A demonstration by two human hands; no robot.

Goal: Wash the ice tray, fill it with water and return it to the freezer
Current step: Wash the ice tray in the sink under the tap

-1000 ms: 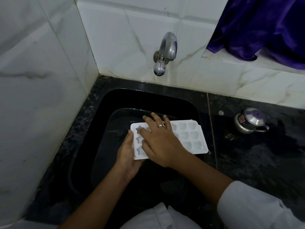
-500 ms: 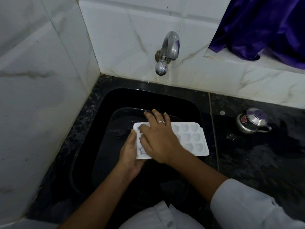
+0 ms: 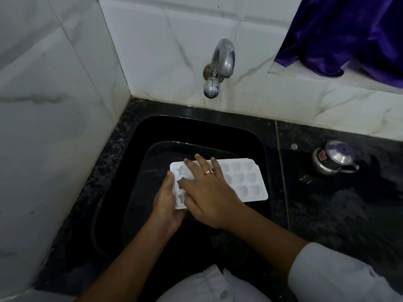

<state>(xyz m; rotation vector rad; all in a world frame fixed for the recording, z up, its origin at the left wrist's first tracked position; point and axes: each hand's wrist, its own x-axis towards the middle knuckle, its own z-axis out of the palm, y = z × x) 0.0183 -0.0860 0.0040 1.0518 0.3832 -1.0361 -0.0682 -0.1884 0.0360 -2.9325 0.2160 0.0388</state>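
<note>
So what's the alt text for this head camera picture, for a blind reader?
A person holds a white ice tray over a black sink: the left hand grips its left end, the right hand lies flat across its top. A steel tap juts from the white tiled wall above; a lidded steel pot stands on the counter to the right.

I am holding an ice tray (image 3: 239,179) of smooth, matt plastic over a glossy sink (image 3: 152,131) in a polished, speckled stone tabletop (image 3: 338,214). The tap (image 3: 222,59) and pot (image 3: 333,158) are gleaming as shiny metal, the wall tiles (image 3: 54,127) are looking glazed, and the cloth (image 3: 349,33) is showing a satin sheen.
</note>
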